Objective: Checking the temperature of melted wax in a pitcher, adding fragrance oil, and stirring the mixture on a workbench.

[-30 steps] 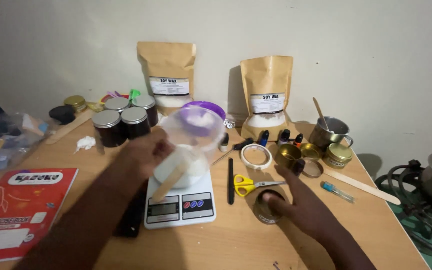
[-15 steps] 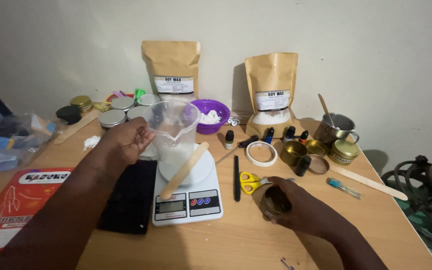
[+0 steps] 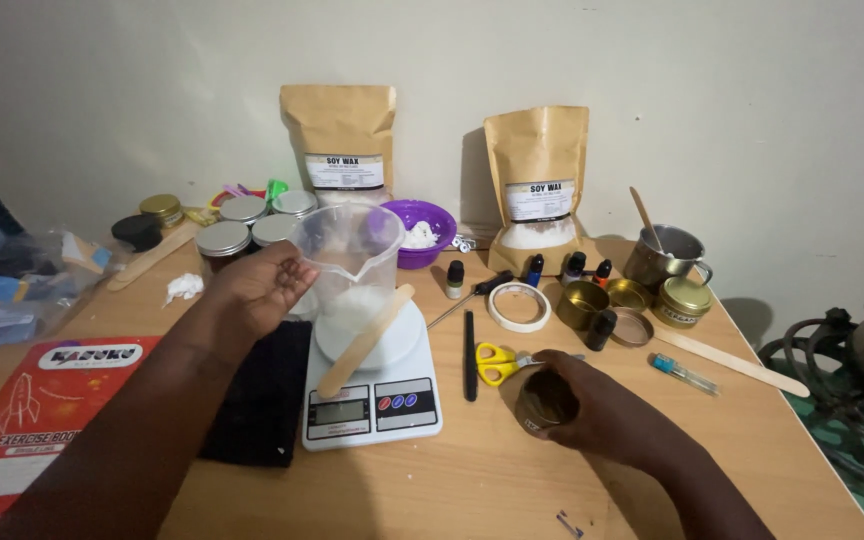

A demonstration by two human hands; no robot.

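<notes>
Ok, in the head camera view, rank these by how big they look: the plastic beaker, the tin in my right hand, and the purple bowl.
1. Plastic beaker, largest.
2. Purple bowl, partly hidden behind it.
3. Tin in the right hand, smallest, though nearer the camera.

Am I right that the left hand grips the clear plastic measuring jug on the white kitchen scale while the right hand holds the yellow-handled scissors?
Not quite. In the head view the right hand holds a small round amber jar, not the yellow-handled scissors, which lie on the wooden table beside it. The rest stands: the left hand grips the clear plastic measuring jug on the white kitchen scale.
</notes>
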